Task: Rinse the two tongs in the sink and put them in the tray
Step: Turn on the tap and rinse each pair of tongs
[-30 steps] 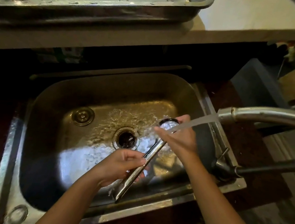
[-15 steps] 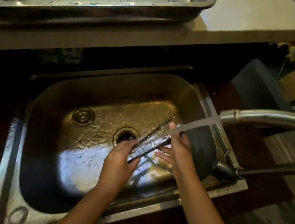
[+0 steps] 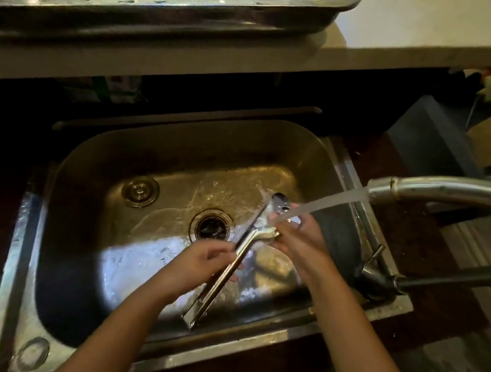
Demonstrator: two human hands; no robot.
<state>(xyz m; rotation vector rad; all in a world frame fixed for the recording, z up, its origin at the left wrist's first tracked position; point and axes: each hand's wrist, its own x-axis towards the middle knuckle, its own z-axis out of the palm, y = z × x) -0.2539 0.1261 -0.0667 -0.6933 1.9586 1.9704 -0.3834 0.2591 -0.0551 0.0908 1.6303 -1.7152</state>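
Metal tongs (image 3: 228, 272) slant across the steel sink (image 3: 62, 201), scalloped tips up near the water stream, hinge end low toward the front rim. My left hand (image 3: 202, 260) grips their shaft near the middle. My right hand (image 3: 299, 238) holds the upper part just below the tips, with water from the tap (image 3: 415, 190) running over its fingers. A wet steel tray (image 3: 318, 19) sits on the counter above the sink. A second pair of tongs is not clearly visible.
The drain (image 3: 212, 226) lies in the sink's middle, a round plug (image 3: 140, 191) to its left. The tap's dark lever (image 3: 457, 277) juts out at the right. A pale counter (image 3: 424, 28) runs behind the sink.
The tongs have turned from showing their two thin arms edge-on to showing their broad face again. My left hand slid lower and left; the hinge end dropped toward the front rim.
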